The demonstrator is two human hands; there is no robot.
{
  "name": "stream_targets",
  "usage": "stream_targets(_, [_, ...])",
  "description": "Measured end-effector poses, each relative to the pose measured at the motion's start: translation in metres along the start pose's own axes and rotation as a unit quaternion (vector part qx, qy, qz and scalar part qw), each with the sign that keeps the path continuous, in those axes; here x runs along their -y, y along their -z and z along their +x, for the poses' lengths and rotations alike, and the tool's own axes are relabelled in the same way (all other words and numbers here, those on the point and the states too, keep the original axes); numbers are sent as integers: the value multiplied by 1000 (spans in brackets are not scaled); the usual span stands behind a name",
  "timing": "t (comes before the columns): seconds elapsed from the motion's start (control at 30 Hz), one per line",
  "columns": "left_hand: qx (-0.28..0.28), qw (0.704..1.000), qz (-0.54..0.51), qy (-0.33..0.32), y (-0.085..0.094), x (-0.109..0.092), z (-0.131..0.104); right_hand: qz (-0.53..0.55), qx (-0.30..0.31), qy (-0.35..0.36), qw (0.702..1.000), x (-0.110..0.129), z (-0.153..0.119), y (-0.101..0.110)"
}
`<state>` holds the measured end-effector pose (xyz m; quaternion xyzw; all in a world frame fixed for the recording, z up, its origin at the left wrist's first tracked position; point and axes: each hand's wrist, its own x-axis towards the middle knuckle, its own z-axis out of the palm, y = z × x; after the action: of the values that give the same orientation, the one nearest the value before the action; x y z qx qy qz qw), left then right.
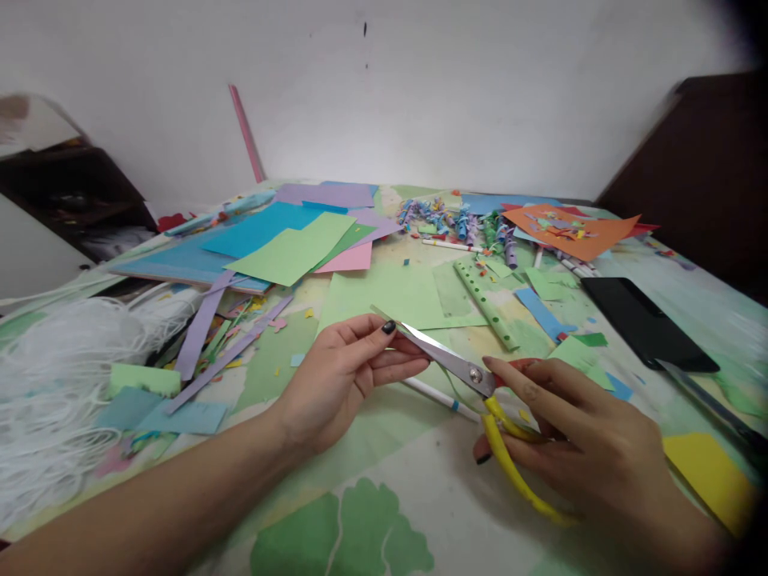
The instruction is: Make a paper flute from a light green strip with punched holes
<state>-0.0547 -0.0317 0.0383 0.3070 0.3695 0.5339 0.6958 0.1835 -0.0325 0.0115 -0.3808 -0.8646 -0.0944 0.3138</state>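
Observation:
My left hand (360,360) is closed in a pinch, thumb against fingers, at the blade end of the scissors. A thin pale strip, apparently green paper, pokes out past its fingertips, and a narrow green piece (454,386) hangs below the blades. My right hand (582,440) grips the scissors (447,358) by handles wrapped in yellow and red. The blades look closed together and point left, towards my left thumb. Under the scissors lies a white stick (438,395) with a blue band. Behind my hands rests a light green sheet (384,292).
White cord (54,376) is heaped at the left. Coloured sheets (288,248) are stacked behind it. A green rolled paper tube (485,304) with dark dots lies in the middle. At the right are a black phone (648,324), a knife-like blade (708,400) and yellow paper (708,476).

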Motion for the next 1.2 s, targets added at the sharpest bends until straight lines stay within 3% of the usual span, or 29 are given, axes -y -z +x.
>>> stream_targets(0.33, [-10, 1000, 6, 5, 0, 0, 2, -3, 19, -4, 1000, -5, -7, -3])
stream_targets(0.5, [-13, 1000, 20, 3, 0, 0, 2, -26, -8, 13, 1000, -3, -3, -2])
stream_targets(1.2, [-19, 1000, 18, 11, -2, 2, 1, -39, -2, 2, 999, 1, 0, 1])
